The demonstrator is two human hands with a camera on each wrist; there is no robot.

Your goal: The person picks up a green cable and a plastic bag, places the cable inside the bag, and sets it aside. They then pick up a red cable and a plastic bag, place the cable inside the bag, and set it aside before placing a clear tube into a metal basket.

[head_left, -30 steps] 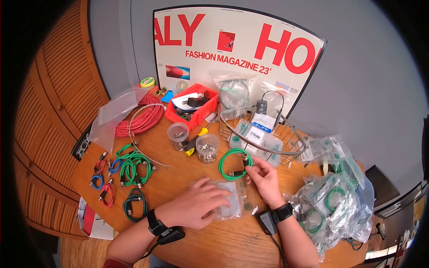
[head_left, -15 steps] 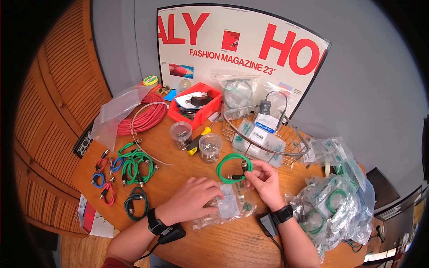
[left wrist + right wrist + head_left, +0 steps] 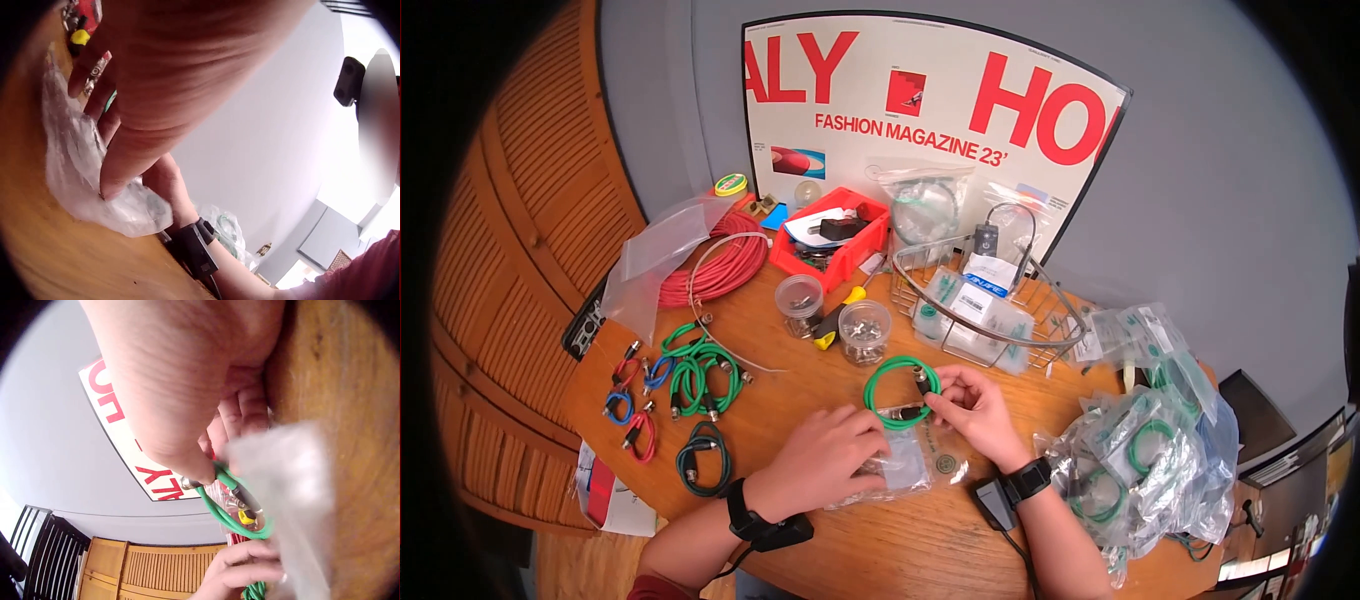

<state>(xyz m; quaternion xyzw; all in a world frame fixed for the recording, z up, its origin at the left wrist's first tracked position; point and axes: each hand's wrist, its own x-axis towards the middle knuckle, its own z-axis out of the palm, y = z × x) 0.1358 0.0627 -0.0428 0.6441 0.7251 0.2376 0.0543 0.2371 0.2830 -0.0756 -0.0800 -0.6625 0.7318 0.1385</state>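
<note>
Between thumb and fingers, my right hand [image 3: 980, 415] pinches a coiled green cable [image 3: 869, 390] near one of its black-and-metal connectors. The coil stands above a clear plastic bag [image 3: 908, 466] with a pale label patch. My left hand [image 3: 825, 455] grips the near left part of that bag; in the left wrist view its thumb presses into the crumpled plastic [image 3: 75, 187]. The right wrist view shows the green loop [image 3: 215, 512] hanging from the right thumb and fingers, with the left fingers close beside it and blurred plastic in front.
Several coiled green, blue, red and dark cables [image 3: 703, 383] lie at left. Behind are two clear tubs [image 3: 865, 335] of metal parts, a yellow-black screwdriver [image 3: 837, 318], a red bin [image 3: 825, 268] and a wire basket [image 3: 910, 285]. Bagged cables [image 3: 1135, 470] pile at right.
My right hand has brought the green cable left and down, closer to the bag's edge. My left hand has shifted left from the bag's label area and now grips the bag.
</note>
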